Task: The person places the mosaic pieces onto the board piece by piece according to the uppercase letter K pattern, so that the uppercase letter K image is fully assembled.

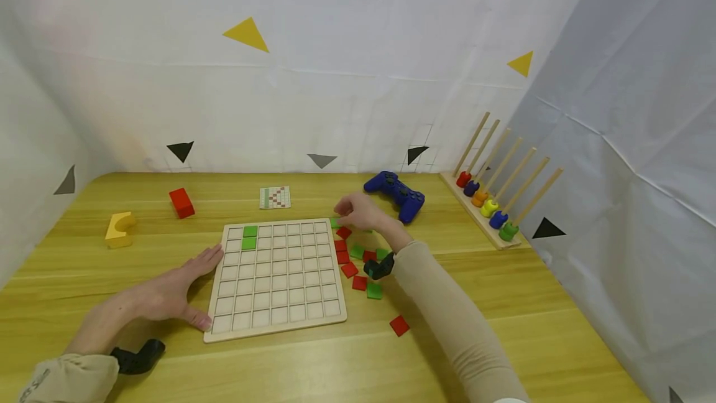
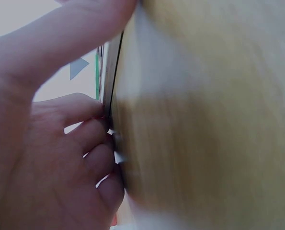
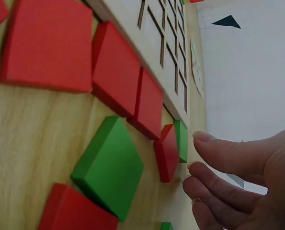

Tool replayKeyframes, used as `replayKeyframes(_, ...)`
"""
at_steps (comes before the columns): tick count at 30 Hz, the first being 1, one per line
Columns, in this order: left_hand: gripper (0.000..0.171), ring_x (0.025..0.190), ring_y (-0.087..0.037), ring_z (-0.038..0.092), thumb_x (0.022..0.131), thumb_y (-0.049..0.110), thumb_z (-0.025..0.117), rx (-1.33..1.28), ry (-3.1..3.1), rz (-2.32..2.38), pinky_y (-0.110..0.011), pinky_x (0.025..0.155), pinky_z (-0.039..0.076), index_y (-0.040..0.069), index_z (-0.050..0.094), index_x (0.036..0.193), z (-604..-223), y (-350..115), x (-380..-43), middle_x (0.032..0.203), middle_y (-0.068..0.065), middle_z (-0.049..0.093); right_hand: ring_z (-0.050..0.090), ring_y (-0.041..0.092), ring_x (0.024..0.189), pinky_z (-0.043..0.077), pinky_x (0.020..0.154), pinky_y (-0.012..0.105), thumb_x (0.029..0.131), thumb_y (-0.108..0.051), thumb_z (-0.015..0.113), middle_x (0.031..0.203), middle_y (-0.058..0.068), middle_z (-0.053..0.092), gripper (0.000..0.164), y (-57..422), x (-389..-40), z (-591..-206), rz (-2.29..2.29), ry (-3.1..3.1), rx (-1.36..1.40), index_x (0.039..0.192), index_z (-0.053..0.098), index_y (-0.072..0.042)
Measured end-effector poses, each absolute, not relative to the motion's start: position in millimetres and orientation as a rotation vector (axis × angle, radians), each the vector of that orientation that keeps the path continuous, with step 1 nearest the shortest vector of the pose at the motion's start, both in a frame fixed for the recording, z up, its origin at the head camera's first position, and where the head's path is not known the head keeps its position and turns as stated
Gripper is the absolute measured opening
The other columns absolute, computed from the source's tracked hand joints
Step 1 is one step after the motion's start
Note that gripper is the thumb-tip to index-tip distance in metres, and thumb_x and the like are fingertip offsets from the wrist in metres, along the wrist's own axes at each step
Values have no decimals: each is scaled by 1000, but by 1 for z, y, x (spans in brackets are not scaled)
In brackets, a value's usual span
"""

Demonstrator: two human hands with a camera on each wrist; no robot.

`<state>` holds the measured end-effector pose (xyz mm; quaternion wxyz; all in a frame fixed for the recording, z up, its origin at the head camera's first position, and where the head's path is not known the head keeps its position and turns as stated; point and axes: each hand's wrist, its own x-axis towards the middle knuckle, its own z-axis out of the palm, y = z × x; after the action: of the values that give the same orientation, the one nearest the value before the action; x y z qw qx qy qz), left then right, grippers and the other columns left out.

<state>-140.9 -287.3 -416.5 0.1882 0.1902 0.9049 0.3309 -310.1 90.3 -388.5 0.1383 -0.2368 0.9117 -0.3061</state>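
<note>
A wooden grid board [image 1: 279, 333] lies on the table, with two green tiles [image 1: 249, 237] in its upper left cells. My left hand [image 1: 162, 294] rests at the board's left edge, thumb at the near corner and fingers spread toward the far one. Beyond the board's far right corner, my right hand [image 1: 363, 211] reaches down beside a green tile [image 3: 181, 141]. In the right wrist view its thumb and fingertips are bent slightly, and nothing shows between them. A red tile [image 3: 167, 153] leans near that green one. More red tiles [image 3: 116, 72] and a green tile [image 3: 111, 167] lie along the board's right side.
A small pattern card [image 1: 275, 198] lies behind the board. A blue game controller [image 1: 396, 194] sits behind my right hand. At right stands a peg rack [image 1: 481, 210] with coloured beads. A red block [image 1: 181, 203] and yellow arch block [image 1: 119, 231] are at left. One red tile [image 1: 399, 326] lies apart.
</note>
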Motion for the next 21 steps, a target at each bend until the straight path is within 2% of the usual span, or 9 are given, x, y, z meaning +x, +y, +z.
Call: replayKeyframes(21,132,143,-62,2,63,47,89,538,2550,918,-76,111,9,1,13,159,-417,-287,-141,165,-27,1,64,27,105,54,92,37,90,-11,74,114,13,69,26,81,-312,-389,-756,2664,-617,114,71,-1)
